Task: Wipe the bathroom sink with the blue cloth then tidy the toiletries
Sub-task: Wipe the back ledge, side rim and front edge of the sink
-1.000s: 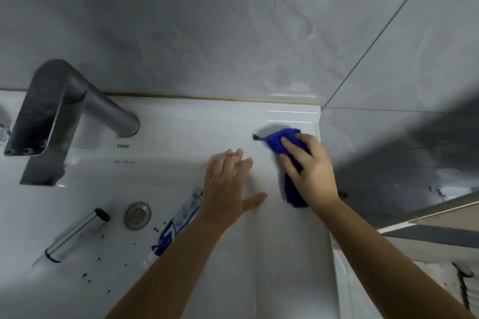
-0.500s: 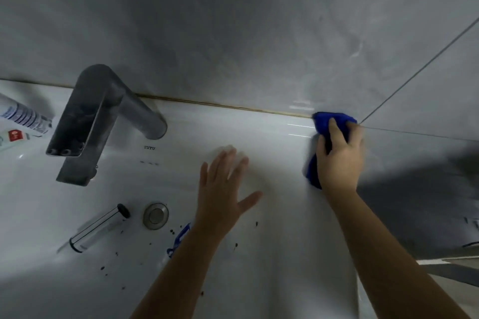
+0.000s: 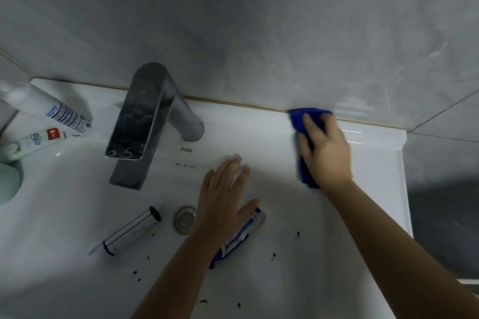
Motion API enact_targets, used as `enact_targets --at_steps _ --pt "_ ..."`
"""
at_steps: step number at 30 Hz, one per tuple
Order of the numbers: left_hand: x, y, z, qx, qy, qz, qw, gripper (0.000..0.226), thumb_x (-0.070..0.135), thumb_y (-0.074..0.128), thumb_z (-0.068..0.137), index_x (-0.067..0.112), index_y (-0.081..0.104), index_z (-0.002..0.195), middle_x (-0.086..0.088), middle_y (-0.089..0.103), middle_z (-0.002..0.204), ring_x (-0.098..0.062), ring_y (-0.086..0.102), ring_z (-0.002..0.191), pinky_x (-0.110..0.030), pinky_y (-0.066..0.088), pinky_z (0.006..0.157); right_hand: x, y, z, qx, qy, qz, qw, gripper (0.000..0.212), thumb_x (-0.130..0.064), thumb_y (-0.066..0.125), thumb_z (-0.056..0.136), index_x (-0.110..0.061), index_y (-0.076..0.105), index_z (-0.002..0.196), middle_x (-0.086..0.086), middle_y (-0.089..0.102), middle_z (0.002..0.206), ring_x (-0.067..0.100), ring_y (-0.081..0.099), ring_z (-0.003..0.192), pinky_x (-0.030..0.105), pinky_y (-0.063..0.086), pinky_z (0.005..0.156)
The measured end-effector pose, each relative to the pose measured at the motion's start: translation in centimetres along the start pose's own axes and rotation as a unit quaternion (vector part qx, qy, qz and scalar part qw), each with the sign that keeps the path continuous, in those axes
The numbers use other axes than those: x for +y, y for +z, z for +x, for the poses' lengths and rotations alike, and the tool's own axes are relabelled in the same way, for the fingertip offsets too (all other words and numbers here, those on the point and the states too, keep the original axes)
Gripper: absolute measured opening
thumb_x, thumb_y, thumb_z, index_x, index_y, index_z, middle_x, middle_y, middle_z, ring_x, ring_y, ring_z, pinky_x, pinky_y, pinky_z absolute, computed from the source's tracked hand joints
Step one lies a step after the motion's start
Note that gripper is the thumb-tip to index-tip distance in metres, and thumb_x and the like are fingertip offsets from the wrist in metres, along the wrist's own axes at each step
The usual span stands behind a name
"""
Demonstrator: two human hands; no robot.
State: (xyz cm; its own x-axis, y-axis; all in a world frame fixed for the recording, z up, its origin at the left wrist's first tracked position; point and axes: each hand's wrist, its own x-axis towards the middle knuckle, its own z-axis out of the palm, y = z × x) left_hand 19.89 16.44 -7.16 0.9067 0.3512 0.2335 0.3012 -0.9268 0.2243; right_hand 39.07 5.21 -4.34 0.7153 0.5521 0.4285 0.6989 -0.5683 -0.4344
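- Sink [image 3: 375,163]: white, set against a grey wall; carries every item below.
- Cup [image 3: 7,181]: pale green, at the left edge, cut off by the frame.
- Can [image 3: 51,109]: white with blue print, back-left corner; upright or leaning, cannot tell.
- Tube [image 3: 39,138]: white with a red label, lying just in front of the can.
- Tap [image 3: 145,122]: grey metal, on the back edge left of the middle, spout over the basin.
- Cylinder [image 3: 132,230]: clear with a black cap, lying in the basin just left of the drain [image 3: 184,219].
- Left hand [image 3: 223,197]: palm down on the basin's back slope, right of the drain. Fingers straight, slightly spread, holding nothing. Placed as it was a second ago; probably a brace.
- Toothpaste [image 3: 241,235]: blue and white, lying in the basin, partly beneath the left wrist; contact cannot be told.
- Specks [image 3: 298,234]: dark, scattered over the basin floor towards the front edge; unwiped.
- Cloth [image 3: 303,142]: blue, bunched, on the back edge touching the wall joint, between tap and back-right corner. Half a second ago it sat in that corner; a second ago, further forward on the right edge.
- Right hand [image 3: 326,153]: on top of the cloth, fingers fairly straight, pressing it down; blurred.
- Assessment: the wipe appears to be running left along the back edge towards the tap. Basin and toiletries remain to do.
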Motion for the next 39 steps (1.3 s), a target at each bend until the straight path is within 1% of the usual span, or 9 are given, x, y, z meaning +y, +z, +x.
enact_targets --at_steps 2,5,12,15,18,21,27,34,39 --pt "-1.1 -0.6 -0.6 0.006 -0.012 0.013 1.000 0.060 0.052 0.043 0.086 0.009 0.052 0.126 -0.015 0.049 0.136 -0.025 0.038 0.127 -0.045 0.036 0.099 -3.7 3.4 1.7 -0.036 -0.087 0.016 0.995 0.035 -0.020 0.052 0.085 0.001 0.061 0.112 0.024 0.058 0.108 0.040 0.058 0.073 0.037 0.049 0.061" --pt "-2.5 -1.0 -1.4 0.006 -0.029 0.037 0.999 0.059 0.051 0.042 0.085 0.008 0.054 0.124 -0.015 0.051 0.134 -0.025 0.038 0.125 -0.047 0.040 0.096 -7.7 6.6 3.2 -0.071 -0.143 0.018 0.987 0.033 -0.017 0.058 0.083 -0.001 0.061 0.113 0.020 0.059 0.111 0.037 0.058 0.074 0.037 0.051 0.059" --pt "-3.7 -0.6 -1.6 -0.022 -0.067 0.060 0.996 0.065 0.053 0.037 0.084 0.010 0.038 0.133 -0.015 0.045 0.140 -0.025 0.030 0.131 -0.048 0.032 0.099 -3.2 2.4 -0.7 -0.035 -0.112 0.003 0.993 0.036 -0.024 0.046 0.088 -0.007 0.063 0.116 0.017 0.058 0.120 0.040 0.059 0.088 0.038 0.050 0.071" --pt "-3.7 -0.2 -1.2 -0.017 -0.072 0.047 0.996 0.066 0.053 0.037 0.082 0.011 0.040 0.133 -0.015 0.045 0.139 -0.026 0.032 0.130 -0.048 0.040 0.096 -5.1 4.7 1.7 -0.054 -0.187 0.014 0.981 0.036 -0.022 0.048 0.088 -0.006 0.062 0.116 0.019 0.059 0.119 0.040 0.060 0.091 0.041 0.051 0.076" --pt "-3.8 0.2 -1.4 -0.022 -0.068 0.063 0.995 0.072 0.059 0.033 0.081 0.011 0.038 0.135 -0.015 0.045 0.140 -0.027 0.036 0.130 -0.046 0.038 0.097 -9.6 8.8 4.6 -0.074 -0.260 0.028 0.962 0.034 -0.019 0.050 0.085 -0.005 0.064 0.113 0.018 0.062 0.114 0.037 0.061 0.079 0.038 0.054 0.069" --pt "-4.0 0.2 -1.5 -0.024 -0.064 0.072 0.995 0.076 0.062 0.031 0.080 0.012 0.035 0.137 -0.014 0.043 0.141 -0.027 0.035 0.131 -0.045 0.036 0.098 -11.1 9.7 4.8 -0.079 -0.253 0.004 0.964 0.032 -0.018 0.053 0.085 -0.009 0.065 0.113 0.013 0.063 0.115 0.032 0.061 0.075 0.035 0.054 0.062" --pt "-4.8 0.0 -1.6 -0.012 -0.044 0.021 0.999 0.070 0.057 0.039 0.080 0.014 0.038 0.136 -0.013 0.044 0.141 -0.024 0.029 0.131 -0.047 0.040 0.097 -5.8 4.9 0.9 -0.039 -0.144 -0.025 0.988 0.033 -0.021 0.050 0.087 -0.009 0.063 0.115 0.013 0.060 0.121 0.037 0.061 0.091 0.039 0.053 0.069" --pt "-4.4 0.3 -1.6 -0.008 -0.057 0.015 0.998 0.072 0.058 0.036 0.081 0.012 0.037 0.137 -0.015 0.043 0.141 -0.024 0.027 0.132 -0.049 0.041 0.096 -10.4 8.7 4.2 -0.093 -0.206 0.003 0.974 0.035 -0.021 0.053 0.085 -0.008 0.061 0.118 0.017 0.059 0.120 0.035 0.062 0.086 0.035 0.052 0.067" --pt "-4.2 -0.3 -1.8 -0.017 -0.051 0.028 0.998 0.071 0.057 0.037 0.082 0.009 0.046 0.133 -0.015 0.043 0.141 -0.025 0.029 0.131 -0.050 0.037 0.097 -6.1 4.2 -0.8 -0.119 -0.184 0.023 0.976 0.038 -0.030 0.047 0.086 -0.013 0.063 0.117 0.008 0.061 0.122 0.029 0.062 0.099 0.031 0.049 0.084"
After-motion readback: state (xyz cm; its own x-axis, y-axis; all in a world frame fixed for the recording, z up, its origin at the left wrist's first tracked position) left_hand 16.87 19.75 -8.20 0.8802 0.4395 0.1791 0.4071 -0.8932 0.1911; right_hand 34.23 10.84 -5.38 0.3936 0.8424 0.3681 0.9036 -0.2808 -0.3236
